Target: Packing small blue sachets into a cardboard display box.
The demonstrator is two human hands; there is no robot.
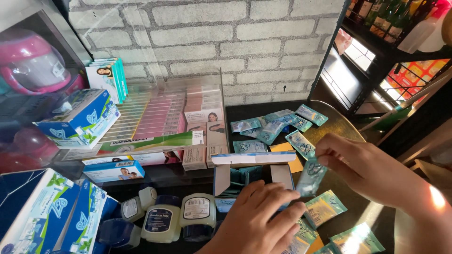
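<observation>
My right hand [362, 167] pinches a small teal sachet [310, 176] by its top edge, holding it upright just right of an open blue-and-white carton [249, 162]. That carton has its lid flap raised, and a few sachets stand inside it. My left hand [256, 221] rests flat at the carton's front, fingers spread against its near side. More teal sachets [278, 124] lie scattered on the dark counter behind the carton, and others [325, 207] lie in front, near my hands.
Small white jars with blue lids [162, 218] stand at the front left. Blue-and-white cartons [80, 120] are stacked at the left, with pink and green boxes [160, 117] in a clear display. A brick wall rises behind. A black metal shelf [372, 56] stands at the right.
</observation>
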